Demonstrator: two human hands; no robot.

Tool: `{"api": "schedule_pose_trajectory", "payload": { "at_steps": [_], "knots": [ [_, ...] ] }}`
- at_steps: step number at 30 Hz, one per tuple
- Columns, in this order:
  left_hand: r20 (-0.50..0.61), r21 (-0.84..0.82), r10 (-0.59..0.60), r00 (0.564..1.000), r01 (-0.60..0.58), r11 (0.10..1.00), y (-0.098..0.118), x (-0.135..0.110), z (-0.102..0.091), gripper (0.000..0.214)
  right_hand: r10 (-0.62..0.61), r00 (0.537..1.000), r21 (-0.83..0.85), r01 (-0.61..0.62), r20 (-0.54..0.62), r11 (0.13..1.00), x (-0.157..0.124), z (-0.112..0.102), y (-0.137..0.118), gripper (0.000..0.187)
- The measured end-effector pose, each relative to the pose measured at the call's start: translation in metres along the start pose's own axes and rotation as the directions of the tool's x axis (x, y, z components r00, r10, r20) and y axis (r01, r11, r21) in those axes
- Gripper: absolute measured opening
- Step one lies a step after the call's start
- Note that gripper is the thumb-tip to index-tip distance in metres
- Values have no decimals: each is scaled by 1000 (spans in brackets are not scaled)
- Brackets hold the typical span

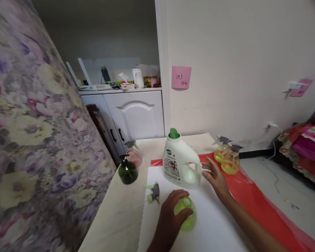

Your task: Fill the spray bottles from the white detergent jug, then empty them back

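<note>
My left hand point(173, 217) is wrapped round a yellow-green spray bottle point(189, 221) with its mouth uncovered, standing on a white sheet point(210, 224). Fingers apart, my right hand point(214, 175) is beside the handle of a large pale green detergent jug point(170, 168); whether the fingertips touch it I cannot tell. The jug stands upright, uncapped, with a green spout point(173, 133) showing at its neck. A grey and green trigger spray head point(154, 192) lies on the sheet to the left.
A dark green pump bottle point(128, 172) and a pink spray bottle point(134, 156) stand at the table's left. Two spray bottles with yellow liquid point(230, 164) stand at the right on red plastic point(252, 196). A white cabinet point(136, 119) and a wall are behind.
</note>
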State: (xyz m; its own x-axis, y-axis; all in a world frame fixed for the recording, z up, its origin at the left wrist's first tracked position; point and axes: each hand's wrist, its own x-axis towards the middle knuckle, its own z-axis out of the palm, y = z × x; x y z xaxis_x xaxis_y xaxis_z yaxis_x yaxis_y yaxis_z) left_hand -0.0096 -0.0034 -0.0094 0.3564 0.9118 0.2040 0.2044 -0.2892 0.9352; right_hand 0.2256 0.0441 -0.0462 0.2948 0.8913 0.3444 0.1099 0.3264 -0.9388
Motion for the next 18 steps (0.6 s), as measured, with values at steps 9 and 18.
{"api": "schedule_pose_trajectory", "payload": {
  "at_steps": [9, 18],
  "knots": [
    [28, 12, -40, 999, 40, 999, -1, -3, -2, 56, 107, 905, -8, -113, 413, 994, -98, 15, -7, 100],
    [17, -29, -28, 999, 28, 999, -9, -11, 1, 50, 80, 926, 29, -98, 368, 995, -113, 54, 5, 88]
  ]
}}
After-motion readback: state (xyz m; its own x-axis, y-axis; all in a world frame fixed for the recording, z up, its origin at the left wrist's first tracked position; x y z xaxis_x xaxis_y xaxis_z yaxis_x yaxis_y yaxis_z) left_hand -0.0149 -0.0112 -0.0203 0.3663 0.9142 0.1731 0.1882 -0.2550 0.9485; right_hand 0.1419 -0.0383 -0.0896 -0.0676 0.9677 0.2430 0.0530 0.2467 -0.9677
